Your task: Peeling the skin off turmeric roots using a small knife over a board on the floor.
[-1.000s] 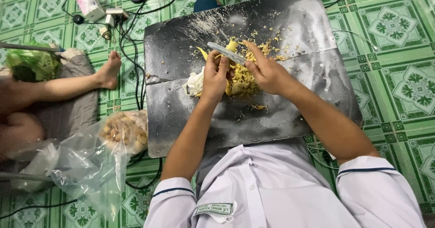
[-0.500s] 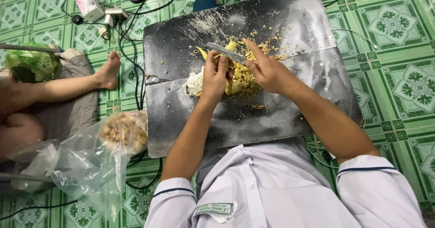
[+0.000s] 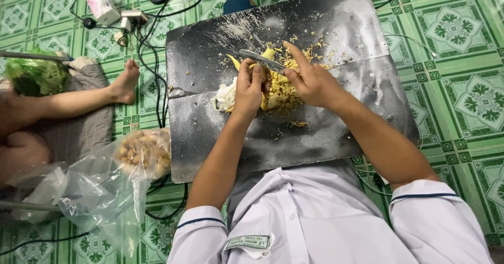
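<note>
Left hand [image 3: 248,88]: fingers curling down, gripping a pale yellow piece at the edge of the shredded yellow heap [image 3: 281,88]; what the piece is cannot be told. Right hand [image 3: 310,80]: closing around the handle end of a knife [image 3: 261,60], its flat grey metal blade jutting leftward above the left hand's fingertips. The heap is lying directly under and between both hands, fibrous and crumbly, with loose flecks scattering beyond the right hand. A whitish, crumpled lump [image 3: 226,97] is sitting just left of the left hand. All is resting on a dark sheet-metal board [image 3: 220,143], dull, scratched, smeared with pale streaks, creased across its middle. Well left of the left forearm, a clear, wrinkled plastic bag [image 3: 105,185] is holding rounded tan pieces. Farther left, another person's bare foot [image 3: 125,83] is resting on the green patterned floor tiles [image 3: 472,101]. Black cables [image 3: 152,38] are trailing beyond the board's far left corner.
</note>
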